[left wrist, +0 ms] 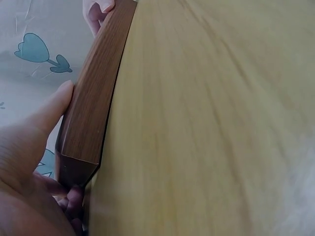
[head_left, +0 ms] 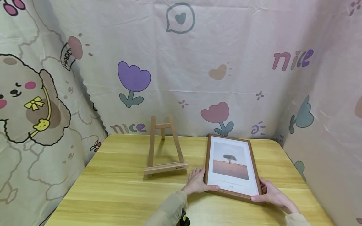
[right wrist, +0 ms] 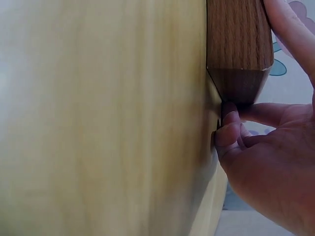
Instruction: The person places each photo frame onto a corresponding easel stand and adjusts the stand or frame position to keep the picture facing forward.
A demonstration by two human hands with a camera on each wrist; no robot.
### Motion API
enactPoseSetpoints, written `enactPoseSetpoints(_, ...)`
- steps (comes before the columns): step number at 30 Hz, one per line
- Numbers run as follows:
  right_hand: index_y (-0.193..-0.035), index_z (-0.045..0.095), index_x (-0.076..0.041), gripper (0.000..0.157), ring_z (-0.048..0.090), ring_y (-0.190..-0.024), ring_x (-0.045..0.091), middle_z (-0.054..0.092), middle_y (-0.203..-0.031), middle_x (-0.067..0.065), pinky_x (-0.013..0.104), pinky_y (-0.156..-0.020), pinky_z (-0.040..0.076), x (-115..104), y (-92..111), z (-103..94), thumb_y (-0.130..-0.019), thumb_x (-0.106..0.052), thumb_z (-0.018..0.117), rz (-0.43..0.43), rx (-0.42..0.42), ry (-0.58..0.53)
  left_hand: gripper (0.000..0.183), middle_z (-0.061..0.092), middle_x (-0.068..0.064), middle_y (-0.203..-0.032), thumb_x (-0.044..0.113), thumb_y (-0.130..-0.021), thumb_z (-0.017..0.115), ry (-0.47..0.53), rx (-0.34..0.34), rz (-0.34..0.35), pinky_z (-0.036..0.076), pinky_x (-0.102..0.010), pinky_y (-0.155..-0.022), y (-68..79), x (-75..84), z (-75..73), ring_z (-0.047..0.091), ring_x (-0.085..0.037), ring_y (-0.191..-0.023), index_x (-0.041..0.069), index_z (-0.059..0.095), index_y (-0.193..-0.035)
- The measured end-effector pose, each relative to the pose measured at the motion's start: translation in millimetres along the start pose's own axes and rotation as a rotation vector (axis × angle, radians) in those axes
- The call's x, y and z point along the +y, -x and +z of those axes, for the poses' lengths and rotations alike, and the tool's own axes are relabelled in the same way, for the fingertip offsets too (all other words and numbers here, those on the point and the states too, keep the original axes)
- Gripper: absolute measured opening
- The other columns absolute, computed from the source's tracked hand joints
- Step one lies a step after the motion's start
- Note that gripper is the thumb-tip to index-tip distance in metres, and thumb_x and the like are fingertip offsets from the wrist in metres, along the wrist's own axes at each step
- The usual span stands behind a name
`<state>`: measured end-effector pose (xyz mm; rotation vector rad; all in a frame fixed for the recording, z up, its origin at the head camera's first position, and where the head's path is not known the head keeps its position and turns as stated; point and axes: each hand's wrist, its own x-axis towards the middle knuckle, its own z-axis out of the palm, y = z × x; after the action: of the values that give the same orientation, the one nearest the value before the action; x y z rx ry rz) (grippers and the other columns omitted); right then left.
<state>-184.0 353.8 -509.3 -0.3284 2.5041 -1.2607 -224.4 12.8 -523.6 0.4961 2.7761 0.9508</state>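
Observation:
A picture frame (head_left: 232,146) with a brown wooden border and a print of a tree lies on the right part of the table, face up. At its near left corner my left hand (head_left: 196,182) grips it, thumb over the front border and fingers along the side. My right hand (head_left: 273,196) holds the near right corner, its thumb on the border. In the right wrist view, curled fingers (right wrist: 230,135) sit around the frame's corner close to the tabletop. A small wooden easel (head_left: 166,168) stands upright to the left of the frame, touched by neither hand.
The light wooden table (head_left: 113,188) carries both things. A patterned cloth (head_left: 181,62) hangs behind it and along both sides, close to the back edge. A dark band with a yellow mark (head_left: 184,217) is at my left sleeve.

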Motion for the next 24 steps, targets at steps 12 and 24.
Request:
enactPoseSetpoints(12,-0.148,0.018,0.024,0.102,0.045,-0.085,0.007,0.053,-0.107,0.017,0.019,-0.069,0.043,-0.6,7.9,2.0,-0.082,-0.019,0.083,0.011,0.05,-0.008,0.111,0.05,-0.016,-0.138,0.056,-0.069,0.086,0.105,0.043,-0.032,0.037,-0.052,-0.107,3.0,2.9,2.0,0.045,-0.032,-0.126,0.007,0.037,-0.155)
enactPoseSetpoints(24,-0.152,0.018,0.017,0.104,0.038,-0.092,0.018,0.044,-0.112,0.017,0.019,-0.072,0.037,-1.4,10.0,3.8,-0.082,-0.023,0.084,0.111,0.085,0.014,0.112,0.049,-0.017,-0.138,0.054,-0.069,0.088,0.118,0.045,-0.046,0.036,-0.05,-0.108,6.1,5.4,1.1,0.043,-0.031,-0.124,0.006,0.036,-0.156)
